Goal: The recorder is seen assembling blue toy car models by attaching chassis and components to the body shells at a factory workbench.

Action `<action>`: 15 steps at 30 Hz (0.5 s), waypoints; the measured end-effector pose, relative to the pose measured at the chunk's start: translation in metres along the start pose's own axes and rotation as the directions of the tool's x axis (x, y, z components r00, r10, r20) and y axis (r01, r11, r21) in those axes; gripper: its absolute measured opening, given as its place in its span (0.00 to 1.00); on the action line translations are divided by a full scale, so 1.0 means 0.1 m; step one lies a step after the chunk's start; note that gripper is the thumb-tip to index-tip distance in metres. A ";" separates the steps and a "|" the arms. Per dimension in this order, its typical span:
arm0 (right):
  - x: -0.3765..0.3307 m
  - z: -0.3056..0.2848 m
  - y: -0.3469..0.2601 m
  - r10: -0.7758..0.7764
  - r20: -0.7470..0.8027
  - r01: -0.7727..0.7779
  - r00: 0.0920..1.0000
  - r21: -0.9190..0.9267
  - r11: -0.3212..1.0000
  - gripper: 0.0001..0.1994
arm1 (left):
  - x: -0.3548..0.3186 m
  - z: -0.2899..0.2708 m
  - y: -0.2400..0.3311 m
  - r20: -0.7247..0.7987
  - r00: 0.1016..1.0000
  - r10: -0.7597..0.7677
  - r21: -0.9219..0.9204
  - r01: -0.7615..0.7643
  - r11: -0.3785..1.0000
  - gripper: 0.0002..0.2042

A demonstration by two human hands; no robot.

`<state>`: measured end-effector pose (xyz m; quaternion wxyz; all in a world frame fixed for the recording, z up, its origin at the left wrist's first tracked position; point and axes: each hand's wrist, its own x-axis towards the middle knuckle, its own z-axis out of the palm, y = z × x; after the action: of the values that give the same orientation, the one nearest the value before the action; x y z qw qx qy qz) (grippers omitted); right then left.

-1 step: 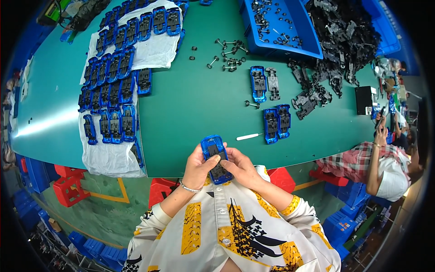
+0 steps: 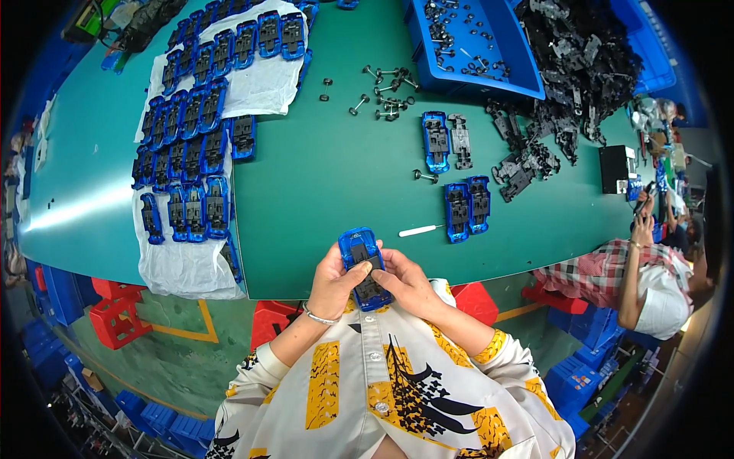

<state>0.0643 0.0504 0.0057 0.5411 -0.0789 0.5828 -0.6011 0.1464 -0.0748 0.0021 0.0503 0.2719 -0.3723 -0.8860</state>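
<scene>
Held close to my body at the table's front edge is a blue toy car body (image 2: 358, 243), underside up, with a black chassis (image 2: 365, 284) in it. My left hand (image 2: 336, 280) grips its left side, and my right hand (image 2: 403, 281) closes round its right. Both thumbs press on the chassis. Ahead and to the right lies a white-handled screwdriver (image 2: 417, 231), its tip close to two blue car bodies with chassis (image 2: 457, 212). Behind them sit another blue car body (image 2: 436, 141) and a loose grey chassis (image 2: 460, 141). A wheel axle (image 2: 426, 177) lies nearby.
Rows of blue car bodies (image 2: 195, 206) lie on white sheets (image 2: 191, 271) at left. Several wheel axles (image 2: 394, 88) are scattered before a blue bin (image 2: 489, 88). Black chassis (image 2: 581, 69) are heaped at right, near a black box (image 2: 615, 170). Another person (image 2: 634, 283) sits at far right.
</scene>
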 end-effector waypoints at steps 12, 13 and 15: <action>0.02 -0.01 -0.03 0.051 -0.013 -0.051 0.999 0.010 0.999 0.16 | 0.05 -0.08 -0.06 0.036 0.998 -0.056 -0.185 0.062 0.981 0.19; 0.03 -0.02 -0.02 0.035 -0.016 -0.036 0.999 -0.010 0.999 0.17 | 0.06 -0.10 -0.07 0.044 0.997 -0.071 -0.204 0.078 0.976 0.20; 0.04 -0.06 -0.04 0.025 -0.017 -0.025 1.000 -0.031 0.999 0.18 | 0.09 -0.11 -0.06 0.047 0.994 -0.098 -0.205 0.105 0.973 0.20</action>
<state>0.0564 0.0500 0.0052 0.5425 -0.0751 0.5975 -0.5858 0.1452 -0.0805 -0.0124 0.0262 0.2677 -0.2643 -0.9262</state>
